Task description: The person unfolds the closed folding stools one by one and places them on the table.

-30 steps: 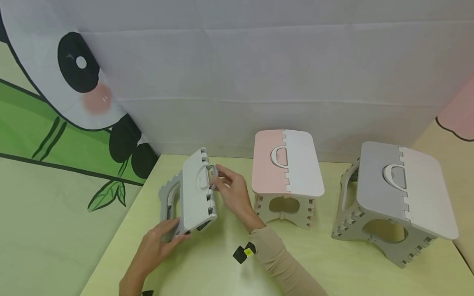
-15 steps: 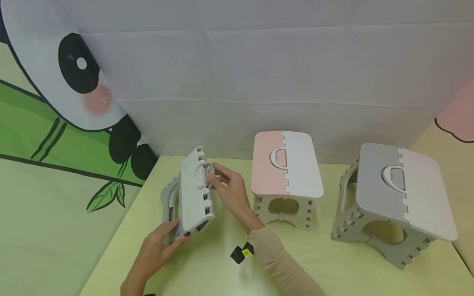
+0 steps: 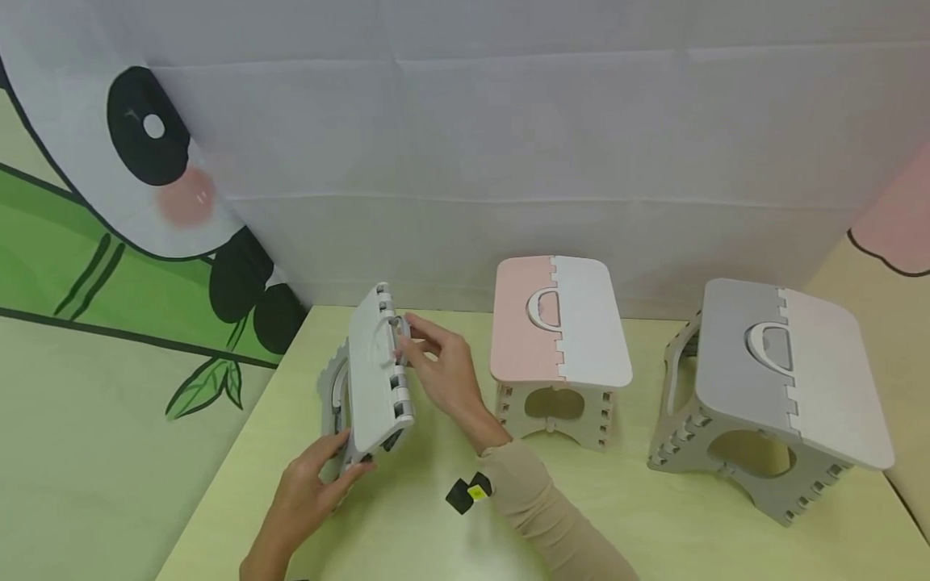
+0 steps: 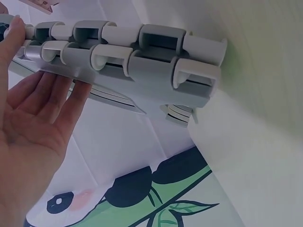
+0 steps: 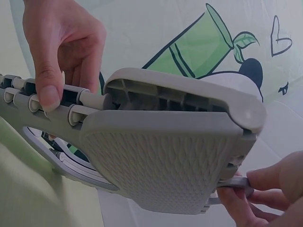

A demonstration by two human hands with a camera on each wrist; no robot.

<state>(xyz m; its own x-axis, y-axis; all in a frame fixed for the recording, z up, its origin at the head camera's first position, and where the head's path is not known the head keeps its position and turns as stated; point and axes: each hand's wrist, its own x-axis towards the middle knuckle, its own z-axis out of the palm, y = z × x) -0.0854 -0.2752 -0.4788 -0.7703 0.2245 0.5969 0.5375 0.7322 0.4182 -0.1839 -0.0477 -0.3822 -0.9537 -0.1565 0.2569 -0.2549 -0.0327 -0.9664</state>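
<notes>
From the head we look forward and down across the tabletop (image 3: 392,537); from either wrist we peer close at the folding stool (image 3: 369,371) all three views share.

The stool (image 3: 378,363) has folded a little further than it was a second ago. Its top (image 3: 369,379) has swung toward the left edge of the desk (image 3: 407,532), and the hinged edge has gone the same way, its far end now nearer the desk's back edge. The leg panel (image 3: 331,403) shows as a narrower strip beside the top. The right hand (image 3: 445,371) has moved leftward with the handle (image 3: 403,332), bringing along the sleeve (image 3: 538,508) and black tag (image 3: 459,496). The left wrist has edged slightly rightward.
</notes>
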